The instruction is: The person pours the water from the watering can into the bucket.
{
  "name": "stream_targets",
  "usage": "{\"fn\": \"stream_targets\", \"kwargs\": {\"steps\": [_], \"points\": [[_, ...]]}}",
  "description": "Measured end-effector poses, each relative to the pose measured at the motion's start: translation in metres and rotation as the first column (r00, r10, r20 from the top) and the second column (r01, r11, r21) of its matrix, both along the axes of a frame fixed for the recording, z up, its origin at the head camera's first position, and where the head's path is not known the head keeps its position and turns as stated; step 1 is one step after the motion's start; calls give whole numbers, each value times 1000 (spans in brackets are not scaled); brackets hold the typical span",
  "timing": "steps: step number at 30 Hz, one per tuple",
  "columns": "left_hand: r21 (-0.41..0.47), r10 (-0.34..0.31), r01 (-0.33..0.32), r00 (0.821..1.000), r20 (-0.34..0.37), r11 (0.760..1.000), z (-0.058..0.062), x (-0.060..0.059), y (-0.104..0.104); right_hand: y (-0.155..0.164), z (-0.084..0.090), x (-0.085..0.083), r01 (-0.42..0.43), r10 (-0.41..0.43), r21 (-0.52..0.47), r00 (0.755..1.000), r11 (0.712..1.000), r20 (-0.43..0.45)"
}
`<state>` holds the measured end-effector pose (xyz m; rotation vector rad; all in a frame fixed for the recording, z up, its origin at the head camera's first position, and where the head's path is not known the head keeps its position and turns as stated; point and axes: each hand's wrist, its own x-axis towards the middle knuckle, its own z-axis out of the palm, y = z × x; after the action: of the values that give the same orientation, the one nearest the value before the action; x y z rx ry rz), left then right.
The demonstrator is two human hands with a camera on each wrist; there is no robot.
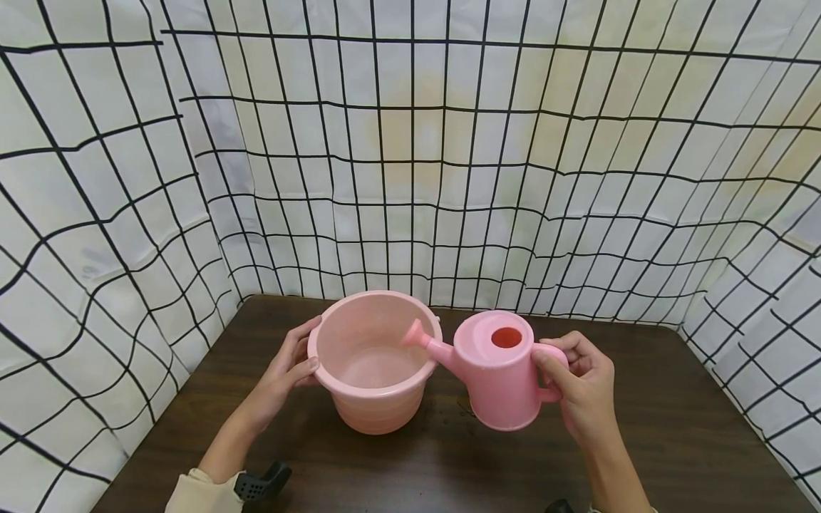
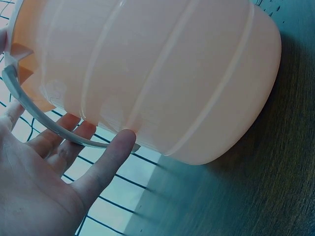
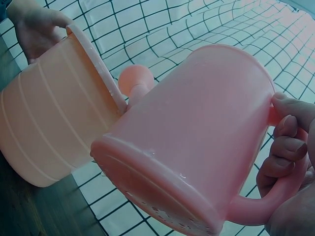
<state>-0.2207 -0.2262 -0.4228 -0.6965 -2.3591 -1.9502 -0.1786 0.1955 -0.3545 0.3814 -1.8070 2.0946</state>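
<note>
A pale pink bucket (image 1: 378, 410) stands on the dark wooden table, its wide mouth facing up. My left hand (image 1: 282, 369) grips it at the left, thumb by the rim and the other fingers against the outer wall. The bucket's handle (image 2: 54, 127) hangs down across those fingers in the left wrist view. My right hand (image 1: 580, 381) holds a pink watering can (image 1: 503, 388) by its looped handle, off the table. The can's spout head (image 1: 415, 333) reaches over the bucket's right rim. Water drops cling to the can's underside in the right wrist view.
The brown table (image 1: 680, 413) extends around both things. White sheeting behind a black wire grid (image 1: 410, 164) closes off the back and both sides. A black band (image 1: 261, 484) is on the left wrist, by a cream sleeve (image 1: 202, 493).
</note>
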Motion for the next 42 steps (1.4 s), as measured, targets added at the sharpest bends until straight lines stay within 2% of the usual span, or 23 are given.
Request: {"fn": "stream_targets", "kwargs": {"steps": [14,42], "points": [[-7,16,-16,1000,4,1000,0,0,0,0,0,0,-27,26,-12,999,1000,-27],[-18,13,-12,1000,8,1000,0,-1,-1,0,0,0,-17,16,-24,1000,1000,-20]]}}
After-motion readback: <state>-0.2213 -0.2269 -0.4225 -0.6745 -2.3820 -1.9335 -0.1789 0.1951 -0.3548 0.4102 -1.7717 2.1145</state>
